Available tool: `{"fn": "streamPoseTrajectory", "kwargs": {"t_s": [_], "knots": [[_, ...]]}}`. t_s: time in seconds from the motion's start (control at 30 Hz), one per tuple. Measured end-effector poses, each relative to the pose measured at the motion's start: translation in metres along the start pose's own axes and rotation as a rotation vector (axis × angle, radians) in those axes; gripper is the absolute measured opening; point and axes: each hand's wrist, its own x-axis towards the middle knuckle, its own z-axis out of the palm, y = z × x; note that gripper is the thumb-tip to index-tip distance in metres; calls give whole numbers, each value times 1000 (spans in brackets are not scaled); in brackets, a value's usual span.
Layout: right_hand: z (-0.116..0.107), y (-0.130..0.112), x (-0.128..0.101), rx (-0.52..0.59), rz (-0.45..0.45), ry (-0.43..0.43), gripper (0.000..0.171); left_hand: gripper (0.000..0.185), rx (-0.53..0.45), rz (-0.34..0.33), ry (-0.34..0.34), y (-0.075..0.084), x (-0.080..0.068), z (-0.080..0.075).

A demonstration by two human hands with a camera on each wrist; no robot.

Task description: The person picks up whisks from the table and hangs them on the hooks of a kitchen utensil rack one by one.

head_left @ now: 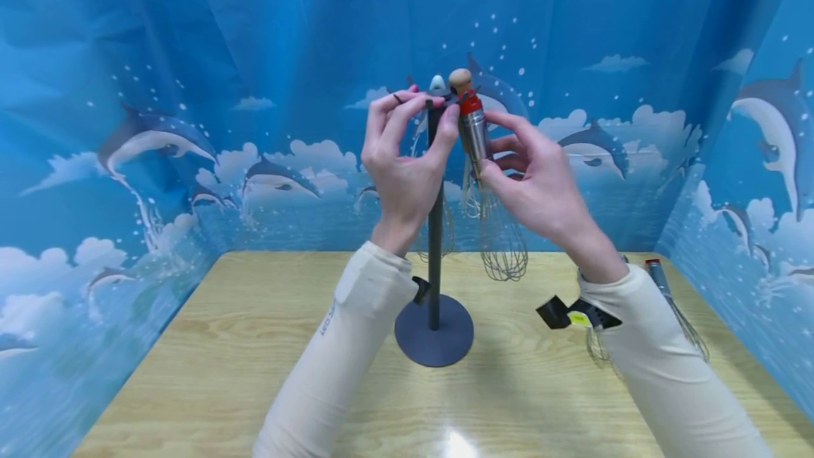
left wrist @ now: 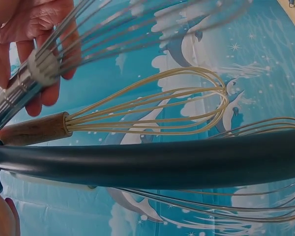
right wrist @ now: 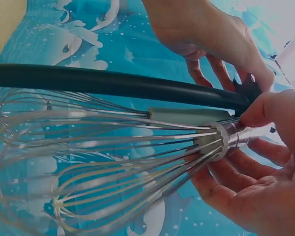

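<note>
Looking through the head view first, I see my left hand (head_left: pixel 407 161) up at the top of the dark stand (head_left: pixel 434 260), fingers and thumb curled and pinching around the hooks there. My right hand (head_left: pixel 540 186) grips the steel-handled whisk (head_left: pixel 477 140), fingers wrapped on its handle just beside the pole; the handle has a red collar and a wooden knob on top, and its wire head hangs down right of the pole. The stand's round base sits on the wooden table (head_left: pixel 222 345), roughly centre. Another whisk (head_left: pixel 680 309) lies on the table at far right, partly hidden by my right sleeve. Behind it all is a blue dolphin backdrop (head_left: pixel 191 55). Left wrist view: the stand pole (left wrist: pixel 162 162) runs across the frame, a wooden-handled whisk (left wrist: pixel 137 110) with pale wires lies along it, just beside it, and more wires show below the pole. The steel-handled whisk (left wrist: pixel 24 91) is at upper left with right-hand fingers (left wrist: pixel 44 93) curled behind its handle. Right wrist view: my right hand (right wrist: pixel 255 177) cradles the whisk handle (right wrist: pixel 231 135), thumb pressed on top, fingers curled under. The wire head (right wrist: pixel 98 162) spreads left, close to the pole (right wrist: pixel 88 81). A pale-handled whisk (right wrist: pixel 182 115) lies between the two. The left hand (right wrist: pixel 211 39) is on the pole's end; I cannot tell its exact grip here.
</note>
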Motion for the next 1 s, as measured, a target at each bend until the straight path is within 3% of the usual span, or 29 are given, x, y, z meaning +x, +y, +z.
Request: {"fn": "streamPoseTrajectory", "kwargs": {"t_s": [0.47,1.0], "knots": [[13,2,-1,39,-12,31,54,22,-4,-2,-8,0,0,-1],[18,7,-2,-11,-46,39,56,19,-14,14,4,-1,2,0]]}}
